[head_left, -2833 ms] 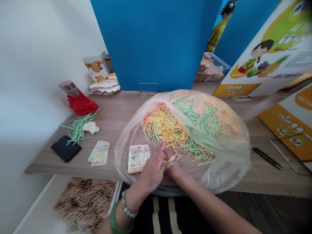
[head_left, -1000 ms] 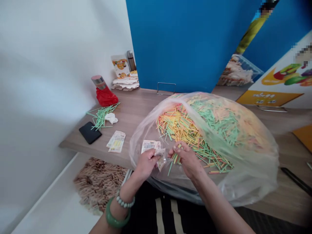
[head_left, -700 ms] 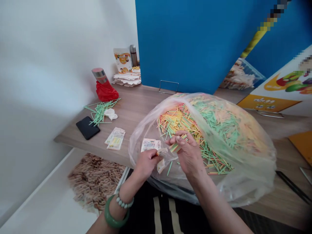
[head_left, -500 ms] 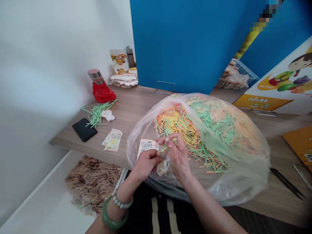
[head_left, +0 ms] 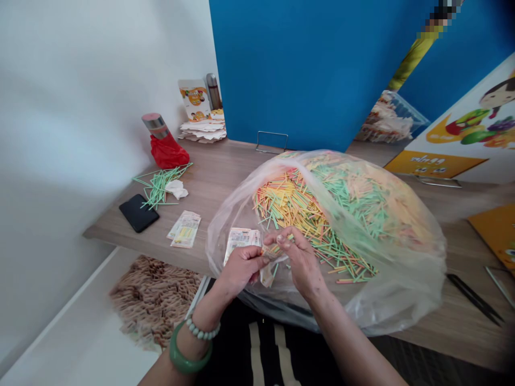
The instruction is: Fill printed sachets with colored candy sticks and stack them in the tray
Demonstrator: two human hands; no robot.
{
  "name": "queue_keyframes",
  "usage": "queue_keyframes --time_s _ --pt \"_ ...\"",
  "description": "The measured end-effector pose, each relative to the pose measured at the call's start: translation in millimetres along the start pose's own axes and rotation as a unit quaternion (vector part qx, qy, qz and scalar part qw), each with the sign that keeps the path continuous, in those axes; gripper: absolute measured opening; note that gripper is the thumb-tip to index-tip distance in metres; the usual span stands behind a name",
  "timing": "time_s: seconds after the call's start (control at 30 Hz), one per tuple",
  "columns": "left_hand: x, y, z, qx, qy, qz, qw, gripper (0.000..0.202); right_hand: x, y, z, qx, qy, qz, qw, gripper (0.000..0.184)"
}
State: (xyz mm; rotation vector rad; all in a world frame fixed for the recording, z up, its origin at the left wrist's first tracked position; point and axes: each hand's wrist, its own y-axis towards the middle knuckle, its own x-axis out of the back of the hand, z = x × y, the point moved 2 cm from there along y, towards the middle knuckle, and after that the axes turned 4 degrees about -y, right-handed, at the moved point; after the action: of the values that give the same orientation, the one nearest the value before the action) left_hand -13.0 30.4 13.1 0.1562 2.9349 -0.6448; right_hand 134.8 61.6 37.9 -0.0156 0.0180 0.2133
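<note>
A big clear plastic bag (head_left: 402,289) lies on the wooden table (head_left: 225,177), full of thin coloured sticks (head_left: 306,209) in green, yellow, orange and red. At its open near edge my left hand (head_left: 241,268) pinches a small clear packet (head_left: 267,273) by its mouth. My right hand (head_left: 300,257) is closed on a small bunch of sticks, their ends at the packet's opening. A stack of printed packets (head_left: 240,238) lies just beyond my left hand, inside the bag's edge.
Two more printed packets (head_left: 184,236), a black phone (head_left: 139,212), loose green sticks (head_left: 161,182), a crumpled tissue (head_left: 177,188) and a flask in a red bag (head_left: 164,145) lie to the left. Black tweezers (head_left: 472,297) lie at right. A blue panel (head_left: 306,69) stands behind.
My right hand picked a bunch of sticks from the pile and brought it to the packet held by my left hand. The view shifted slightly.
</note>
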Motion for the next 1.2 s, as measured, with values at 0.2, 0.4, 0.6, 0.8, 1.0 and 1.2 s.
queue_keyframes --time_s 0.2,0.4,0.6,0.8,1.0,1.2 --pt "-8.3 4.7 -12.0 -0.128 0.055 -0.009 0.990 0.017 -6.4 5.5 -7.9 -0.025 0.013 0.065 0.997 0.021" --pt "-1.8 12.7 -5.7 -0.073 -0.163 -0.039 0.983 0.024 9.8 6.8 0.3 0.023 -0.092 0.147 0.985 0.035" --pt "1.6 11.0 -4.4 -0.072 -0.223 -0.014 0.972 0.031 8.9 8.7 -19.4 -0.017 -0.168 0.030 0.985 0.014" --pt "2.5 -4.9 -5.0 -0.073 -0.210 -0.041 0.974 0.043 -5.0 4.7 -25.7 0.028 -0.124 0.025 0.992 0.017" --pt "42.5 -23.1 -9.7 -0.173 -0.077 -0.206 0.960 0.021 -38.5 1.3 -25.4 0.044 -0.138 0.125 0.981 0.017" --pt "143.8 -1.9 -8.2 -0.144 0.300 -0.428 0.841 0.023 -46.7 -3.4 -39.4 0.015 -0.208 0.120 0.971 0.014"
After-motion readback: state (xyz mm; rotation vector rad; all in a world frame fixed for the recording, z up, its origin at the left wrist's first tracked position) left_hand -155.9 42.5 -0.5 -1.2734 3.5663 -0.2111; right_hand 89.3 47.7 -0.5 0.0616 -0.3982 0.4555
